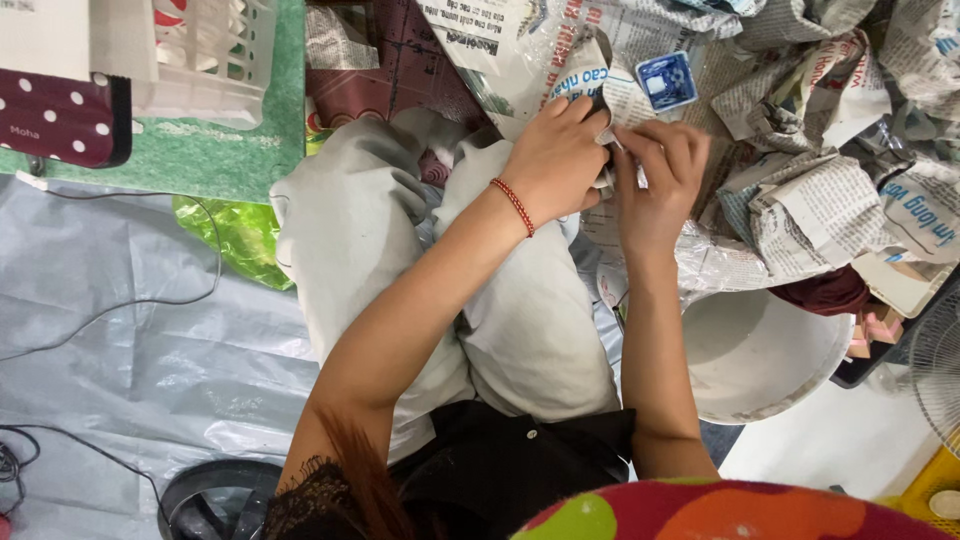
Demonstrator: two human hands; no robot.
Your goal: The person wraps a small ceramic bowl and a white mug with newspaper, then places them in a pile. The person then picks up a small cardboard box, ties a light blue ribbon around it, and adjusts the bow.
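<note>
Left hand and right hand met over the lap, both pinching a sheet of newspaper between them. Left fingers were curled shut over the paper's edge; right fingers were bent and closed on the same sheet. Whatever lay inside the wrap was hidden by fingers and paper; could not tell if anything was there. A red string bracelet sat on the left wrist.

Just beyond the hands, a small blue-and-white square dish lay on a heap of crumpled newspaper; the heap ran off the top and right edges. A white basin stood beside the right forearm, its contents not visible. A green plastic bag was partly covered by the knee. Grey sheeting covered the floor, with cables across it. A white plastic basket was cut off at the top.
</note>
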